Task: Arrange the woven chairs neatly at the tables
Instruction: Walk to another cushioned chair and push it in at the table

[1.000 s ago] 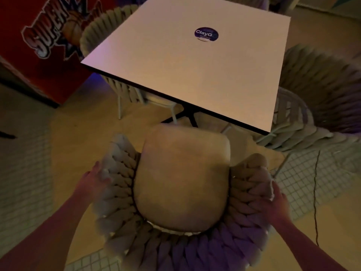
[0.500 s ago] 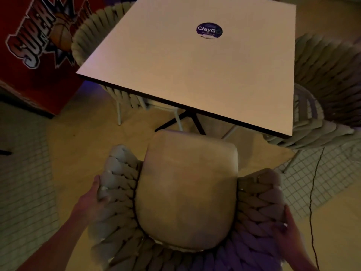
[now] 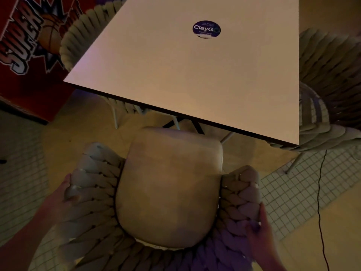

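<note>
A woven chair (image 3: 93, 184) with a tan seat cushion (image 3: 170, 188) stands right below me, facing a square white table (image 3: 175, 75). The cushion's front edge lies just short of the table's near edge. My left hand (image 3: 60, 198) grips the chair's left woven arm from outside. My right hand (image 3: 259, 227) grips the right woven arm. A second woven chair (image 3: 330, 79) sits at the table's right side, partly under it. A third woven chair (image 3: 78, 40) shows behind the table's far left corner.
A round blue sticker (image 3: 206, 29) is on the tabletop. A red arcade cabinet (image 3: 25, 45) with basketball art stands at the left. A thin black cable (image 3: 320, 202) runs down the floor at the right. Black table legs (image 3: 197, 126) show beneath the table's near edge.
The chair and both hands have shifted slightly forward toward the table, and the view has tilted down. Both hands keep their hold on the chair arms.
</note>
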Demonstrator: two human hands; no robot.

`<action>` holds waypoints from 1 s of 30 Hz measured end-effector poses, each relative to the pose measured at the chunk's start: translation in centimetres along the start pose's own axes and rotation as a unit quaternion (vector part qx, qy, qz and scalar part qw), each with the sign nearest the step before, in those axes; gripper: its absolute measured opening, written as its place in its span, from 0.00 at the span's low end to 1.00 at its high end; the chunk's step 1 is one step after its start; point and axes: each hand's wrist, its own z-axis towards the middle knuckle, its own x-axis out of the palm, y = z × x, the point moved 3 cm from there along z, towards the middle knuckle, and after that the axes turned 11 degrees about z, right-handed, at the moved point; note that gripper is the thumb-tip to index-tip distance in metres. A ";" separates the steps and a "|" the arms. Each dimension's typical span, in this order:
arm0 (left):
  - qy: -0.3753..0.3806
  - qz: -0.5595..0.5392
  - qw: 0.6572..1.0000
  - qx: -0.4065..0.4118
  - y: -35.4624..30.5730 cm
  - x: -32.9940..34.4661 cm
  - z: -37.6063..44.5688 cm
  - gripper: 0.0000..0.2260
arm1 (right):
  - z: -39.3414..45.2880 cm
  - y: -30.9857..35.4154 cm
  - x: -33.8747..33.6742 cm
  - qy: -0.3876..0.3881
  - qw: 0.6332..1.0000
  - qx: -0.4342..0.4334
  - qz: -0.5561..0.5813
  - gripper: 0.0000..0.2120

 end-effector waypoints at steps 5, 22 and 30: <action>-0.005 0.052 0.999 -0.014 1.9 -2.4 2.8 0.38 | -2.3 0.6 2.9 -0.048 0.998 -0.039 -0.001 0.42; 0.017 0.051 0.999 0.005 1.2 -4.6 5.4 0.40 | -4.2 0.6 5.3 -0.049 0.998 -0.021 -0.012 0.41; 0.032 0.060 0.997 0.026 0.0 -4.5 4.7 0.39 | -3.6 1.1 4.8 -0.049 0.999 -0.004 -0.020 0.39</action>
